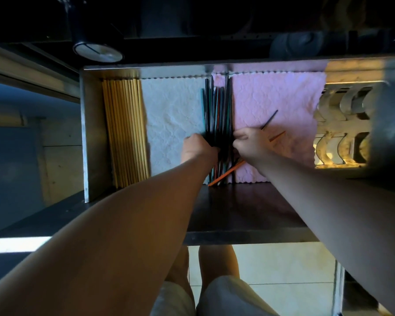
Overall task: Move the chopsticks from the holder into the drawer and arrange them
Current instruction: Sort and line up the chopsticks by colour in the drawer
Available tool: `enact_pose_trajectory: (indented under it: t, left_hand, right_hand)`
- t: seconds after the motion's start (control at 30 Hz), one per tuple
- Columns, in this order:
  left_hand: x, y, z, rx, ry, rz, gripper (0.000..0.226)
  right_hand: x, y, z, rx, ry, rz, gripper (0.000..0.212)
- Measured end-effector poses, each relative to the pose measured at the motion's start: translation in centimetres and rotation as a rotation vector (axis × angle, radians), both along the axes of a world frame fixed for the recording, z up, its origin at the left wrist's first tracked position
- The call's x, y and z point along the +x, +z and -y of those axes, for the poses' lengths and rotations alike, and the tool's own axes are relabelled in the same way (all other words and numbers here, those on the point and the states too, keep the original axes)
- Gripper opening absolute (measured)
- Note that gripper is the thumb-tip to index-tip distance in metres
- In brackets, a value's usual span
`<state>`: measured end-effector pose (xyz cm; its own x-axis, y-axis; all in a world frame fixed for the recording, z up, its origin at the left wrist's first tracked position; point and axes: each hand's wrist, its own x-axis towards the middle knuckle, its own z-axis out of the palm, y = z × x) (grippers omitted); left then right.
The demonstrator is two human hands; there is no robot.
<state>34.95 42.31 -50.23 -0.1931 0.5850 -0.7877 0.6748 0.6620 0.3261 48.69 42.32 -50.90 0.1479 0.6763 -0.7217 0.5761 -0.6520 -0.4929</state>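
Observation:
An open metal drawer holds a bundle of dark chopsticks with red and teal ones among them, lying lengthwise in the middle. My left hand grips the bundle from the left side. My right hand sits against the bundle's right side and pinches a dark chopstick that sticks out slantwise. An orange chopstick lies crooked under my right hand. A neat row of bamboo chopsticks lines the drawer's left side.
A white cloth and a pink cloth line the drawer floor. Stacked metal spoons fill the right part of the drawer. A dark cylindrical holder stands on the counter behind. My knees show below over a tiled floor.

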Motion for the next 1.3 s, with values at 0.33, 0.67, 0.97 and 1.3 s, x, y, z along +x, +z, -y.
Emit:
enact_pose_trajectory:
  t: [0.33, 0.67, 0.97, 1.3]
  left_hand:
    - [-2.9, 0.6, -0.3, -0.004, 0.110, 0.021, 0.019]
    - [-4.0, 0.0, 1.0, 0.045, 0.183, -0.027, 0.020]
    - [-3.3, -0.3, 0.7, 0.075, 0.149, -0.057, 0.021]
    - [-3.9, 0.1, 0.0, -0.008, 0.139, -0.038, 0.014]
  right_hand:
    - [-2.5, 0.0, -0.7, 0.094, 0.010, 0.039, 0.034]
    - [-4.0, -0.5, -2.5, -0.021, 0.010, 0.212, 0.019]
    - [-0.3, -0.3, -2.0, 0.031, -0.113, 0.141, 0.021]
    - [-0.6, -0.1, -1.6, 0.029, -0.380, -0.029, 0.023]
